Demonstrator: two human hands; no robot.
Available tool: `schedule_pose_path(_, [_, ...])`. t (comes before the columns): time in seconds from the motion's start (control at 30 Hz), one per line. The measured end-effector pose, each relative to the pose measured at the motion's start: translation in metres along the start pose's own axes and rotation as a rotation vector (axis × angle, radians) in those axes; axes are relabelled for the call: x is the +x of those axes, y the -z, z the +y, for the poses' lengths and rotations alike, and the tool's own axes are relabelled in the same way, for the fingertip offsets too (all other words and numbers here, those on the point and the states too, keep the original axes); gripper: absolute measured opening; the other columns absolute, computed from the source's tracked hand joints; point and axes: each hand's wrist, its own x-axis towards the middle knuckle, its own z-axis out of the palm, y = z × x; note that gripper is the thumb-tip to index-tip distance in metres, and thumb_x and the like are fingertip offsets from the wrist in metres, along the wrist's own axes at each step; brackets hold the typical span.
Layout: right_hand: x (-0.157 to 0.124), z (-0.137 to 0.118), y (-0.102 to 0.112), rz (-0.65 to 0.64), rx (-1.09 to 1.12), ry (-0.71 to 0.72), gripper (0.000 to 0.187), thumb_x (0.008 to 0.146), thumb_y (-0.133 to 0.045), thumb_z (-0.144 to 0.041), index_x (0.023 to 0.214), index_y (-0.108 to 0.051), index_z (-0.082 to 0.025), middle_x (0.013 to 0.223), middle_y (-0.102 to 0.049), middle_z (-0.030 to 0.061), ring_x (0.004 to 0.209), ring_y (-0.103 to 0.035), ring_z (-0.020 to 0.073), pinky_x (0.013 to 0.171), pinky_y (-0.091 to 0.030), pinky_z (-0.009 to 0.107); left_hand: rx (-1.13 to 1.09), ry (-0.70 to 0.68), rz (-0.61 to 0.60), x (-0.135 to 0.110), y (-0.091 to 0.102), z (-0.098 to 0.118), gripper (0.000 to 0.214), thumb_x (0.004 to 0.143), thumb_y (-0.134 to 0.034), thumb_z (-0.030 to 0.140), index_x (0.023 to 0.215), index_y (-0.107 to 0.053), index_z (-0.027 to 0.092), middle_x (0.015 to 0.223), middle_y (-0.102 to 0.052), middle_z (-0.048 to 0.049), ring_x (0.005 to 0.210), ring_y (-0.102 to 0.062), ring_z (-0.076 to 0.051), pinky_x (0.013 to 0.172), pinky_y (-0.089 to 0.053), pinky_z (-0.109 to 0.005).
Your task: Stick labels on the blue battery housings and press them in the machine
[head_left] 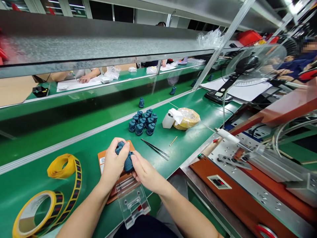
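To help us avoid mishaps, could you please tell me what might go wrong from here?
The blue part, held between left hand and right hand, might slip onto the brown fixture below. The tape strip, loose beside the left forearm, could get brushed aside. The tweezers, lying near the right hand, could be knocked.

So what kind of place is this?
Probably a factory assembly line: matching dark blue parts stand clustered on a long green workbench, black tweezers lie nearby, and a co-worker's hand shows opposite.

Green worktop [91, 145] — grey metal shelf [111, 48] above; windows [78, 9] upper left — bright lamp [293, 7] upper right.
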Motion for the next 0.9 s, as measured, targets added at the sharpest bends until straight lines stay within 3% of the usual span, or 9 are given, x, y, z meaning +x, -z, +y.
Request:
schedule_pose_path(0.1, [0.002, 0.001, 0.001, 0.025, -0.065, 0.003, 0.034, 0.104, -0.037, -0.054, 0.094, -0.050, -0.024, 0.073, -0.051, -0.0011, 0.063, -0.049, 0.0153, 0.056, -0.040, 0.029, 0.078, -0.078, 0.026, 0.000, 0.000, -0.001, 0.021, 0.087, -0.064, 0.043, 0.082, -0.061, 0.022, 0.077, -0.059, 0.0007, 0.072, -0.054, -0.017, 0.070, -0.043, -0.028])
schedule_pose_path(0.2, [0.001, 0.002, 0.002, 0.024, -0.075, -0.024, 0.023, 0.096, -0.059, -0.044, 0.104, -0.054, -0.023, 0.086, -0.056, -0.0001, 0.072, -0.053, 0.0151, 0.061, -0.044, 0.027, -0.001, -0.038, -0.007, 0.002, -0.001, -0.006, 0.023, 0.088, -0.064, 0.045, 0.084, -0.060, 0.022, 0.079, -0.058, 0.0014, 0.072, -0.052, -0.016, 0.069, -0.044, -0.027])
schedule_pose_path(0.33, [-0.004, 0.004, 0.005, -0.062, 0.153, -0.060, 0.044, 0.093, -0.065, -0.040, 0.131, -0.048, -0.025, 0.098, -0.059, 0.0013, 0.069, -0.058, 0.0132, 0.063, -0.051, 0.028, -0.182, 0.059, -0.018, 0.003, -0.004, -0.013, 0.027, 0.088, -0.065, 0.049, 0.089, -0.059, 0.023, 0.082, -0.057, 0.0019, 0.071, -0.052, -0.014, 0.070, -0.045, -0.025])
schedule_pose_path(0.5, [-0.006, 0.006, 0.007, -0.033, 0.306, -0.046, 0.048, 0.090, -0.069, -0.040, 0.133, -0.052, -0.027, 0.104, -0.060, 0.0027, 0.076, -0.062, 0.0148, 0.072, -0.056, 0.031, -0.268, 0.080, 0.003, 0.000, -0.004, -0.014, 0.029, 0.087, -0.069, 0.051, 0.092, -0.062, 0.023, 0.086, -0.061, 0.0005, 0.078, -0.056, -0.016, 0.074, -0.047, -0.025])
schedule_pose_path(0.67, [-0.007, 0.008, 0.011, 0.010, 0.281, -0.050, 0.054, 0.087, -0.071, -0.040, 0.137, -0.052, -0.029, 0.109, -0.063, 0.0046, 0.077, -0.065, 0.0162, 0.062, -0.054, 0.027, -0.206, 0.005, 0.002, -0.002, -0.003, -0.012, 0.025, 0.090, -0.066, 0.048, 0.097, -0.064, 0.023, 0.093, -0.063, -0.0001, 0.087, -0.058, -0.016, 0.079, -0.048, -0.023])
schedule_pose_path(0.8, [-0.008, 0.010, 0.013, 0.066, 0.242, 0.022, 0.053, 0.087, -0.072, -0.035, 0.136, -0.053, -0.029, 0.120, -0.064, 0.0050, 0.091, -0.068, 0.0182, 0.080, -0.058, 0.032, -0.247, 0.027, -0.002, -0.006, -0.005, -0.011, 0.032, 0.089, -0.068, 0.050, 0.105, -0.066, 0.023, 0.105, -0.066, -0.0041, 0.095, -0.062, -0.017, 0.084, -0.051, -0.025])
schedule_pose_path(0.9, [-0.009, 0.011, 0.014, 0.194, 0.036, 0.117, 0.055, 0.085, -0.076, -0.029, 0.135, -0.055, -0.027, 0.130, -0.063, 0.0065, 0.108, -0.066, 0.0219, 0.093, -0.056, 0.036, -0.406, 0.135, -0.040, -0.011, -0.010, -0.012, 0.055, 0.082, -0.075, 0.053, 0.127, -0.058, 0.025, 0.127, -0.064, -0.0098, 0.114, -0.063, -0.023, 0.093, -0.053, -0.031])
